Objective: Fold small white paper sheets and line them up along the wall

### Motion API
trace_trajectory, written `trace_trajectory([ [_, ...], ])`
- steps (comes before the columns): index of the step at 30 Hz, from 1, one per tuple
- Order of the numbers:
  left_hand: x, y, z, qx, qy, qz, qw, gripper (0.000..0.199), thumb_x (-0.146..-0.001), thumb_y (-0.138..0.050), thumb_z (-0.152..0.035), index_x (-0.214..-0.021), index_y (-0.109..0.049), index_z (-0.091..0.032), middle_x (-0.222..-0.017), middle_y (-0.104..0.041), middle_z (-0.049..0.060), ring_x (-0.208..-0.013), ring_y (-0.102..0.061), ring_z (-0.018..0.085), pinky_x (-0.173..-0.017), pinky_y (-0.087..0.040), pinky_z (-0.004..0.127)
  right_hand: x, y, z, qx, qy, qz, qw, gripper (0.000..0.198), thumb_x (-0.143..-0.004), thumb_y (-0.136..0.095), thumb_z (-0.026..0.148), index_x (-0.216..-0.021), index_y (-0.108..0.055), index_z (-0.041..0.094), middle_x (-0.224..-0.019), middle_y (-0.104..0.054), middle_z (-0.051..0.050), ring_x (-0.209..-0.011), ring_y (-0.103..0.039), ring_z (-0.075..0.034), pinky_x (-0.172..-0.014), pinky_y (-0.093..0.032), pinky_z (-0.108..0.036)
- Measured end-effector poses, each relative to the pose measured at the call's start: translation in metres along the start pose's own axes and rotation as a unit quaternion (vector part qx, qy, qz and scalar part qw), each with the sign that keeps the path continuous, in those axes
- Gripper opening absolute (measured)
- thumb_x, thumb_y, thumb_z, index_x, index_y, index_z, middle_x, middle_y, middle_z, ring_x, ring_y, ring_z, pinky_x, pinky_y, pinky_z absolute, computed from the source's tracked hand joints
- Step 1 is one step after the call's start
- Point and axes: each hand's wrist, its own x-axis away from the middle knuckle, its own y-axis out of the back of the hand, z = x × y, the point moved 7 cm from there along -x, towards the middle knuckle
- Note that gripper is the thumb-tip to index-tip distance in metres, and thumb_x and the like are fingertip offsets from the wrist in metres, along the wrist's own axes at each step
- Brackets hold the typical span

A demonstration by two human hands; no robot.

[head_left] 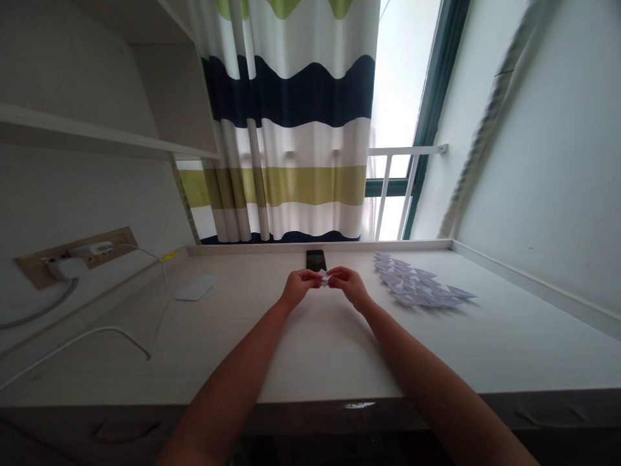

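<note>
A small folded piece of white paper (324,277) sits between your two hands, above the far middle of a pale wooden desk (330,353). Your left hand (297,287) pinches its left side between thumb and fingers; your right hand (351,285) pinches its right side the same way. Neither hand is nearer — the paper lies just to the right of your left fingertips and just to the left of your right ones, bridging the narrow gap. Which way its long axis runs is too small to tell.

Just beyond the paper, toward the far edge, lies a dark smartphone (315,257), partly hidden behind your hands. To the right, apart from your right hand, spreads a cluster of pointed folded-paper pieces (412,285), packed in overlapping rows. Well to the left lie flat white paper slips (197,288) — farther from your left hand than the cluster is from your right.
</note>
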Motion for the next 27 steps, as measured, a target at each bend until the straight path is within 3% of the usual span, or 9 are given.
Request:
trace_trajectory([
  [10,-0.0015,0.001,0.0036,-0.004,0.007,0.018,1.0,0.016,-0.055,-0.068,-0.014,-0.071,-0.069,-0.014,-0.069,-0.068,0.004,-0.07,-0.062,0.017,-0.076,-0.048,0.035,0.0023,0.0024,0.003,0.004,-0.017,-0.018,1.0,0.011,-0.055,-0.067,0.02,-0.064,-0.065,0.015,-0.059,-0.063,0.0,-0.058,-0.059,-0.013,-0.07,-0.051,-0.034],
  [15,-0.0016,0.0019,0.0031,-0.018,0.009,0.009,1.0,0.014,-0.055,-0.067,-0.012,-0.069,-0.068,-0.014,-0.069,-0.068,0.004,-0.07,-0.062,0.017,-0.076,-0.048,0.033,0.0037,0.0002,0.0032,0.004,-0.031,-0.008,0.999,0.014,-0.061,-0.066,0.026,-0.067,-0.065,0.014,-0.063,-0.064,-0.003,-0.06,-0.059,-0.013,-0.071,-0.05,-0.034],
  [19,0.0007,-0.0008,-0.0003,-0.008,0.007,0.026,1.0,0.015,-0.056,-0.069,-0.015,-0.071,-0.067,-0.012,-0.07,-0.068,0.004,-0.07,-0.062,0.017,-0.077,-0.048,0.034,0.004,-0.0007,0.0046,0.026,-0.021,-0.007,0.999,0.019,-0.056,-0.07,0.027,-0.068,-0.063,0.014,-0.064,-0.063,-0.001,-0.061,-0.059,-0.013,-0.07,-0.049,-0.033],
  [23,0.0051,-0.0067,-0.0029,0.053,0.034,0.052,0.997,0.023,-0.061,-0.068,-0.023,-0.079,-0.06,-0.011,-0.073,-0.066,0.006,-0.072,-0.063,0.017,-0.071,-0.051,0.036,0.0026,0.0009,0.0049,0.019,0.007,-0.011,1.0,0.021,-0.054,-0.071,0.027,-0.068,-0.059,0.016,-0.067,-0.063,0.0,-0.065,-0.06,-0.014,-0.07,-0.048,-0.033],
  [27,0.0066,-0.0071,-0.0009,0.065,0.061,0.026,0.996,0.024,-0.066,-0.066,-0.027,-0.08,-0.053,-0.013,-0.07,-0.065,0.005,-0.069,-0.064,0.018,-0.064,-0.053,0.035,0.001,0.0017,0.0027,0.027,0.019,-0.009,0.999,0.02,-0.055,-0.07,0.028,-0.067,-0.058,0.017,-0.069,-0.062,0.001,-0.066,-0.06,-0.014,-0.069,-0.048,-0.032],
])
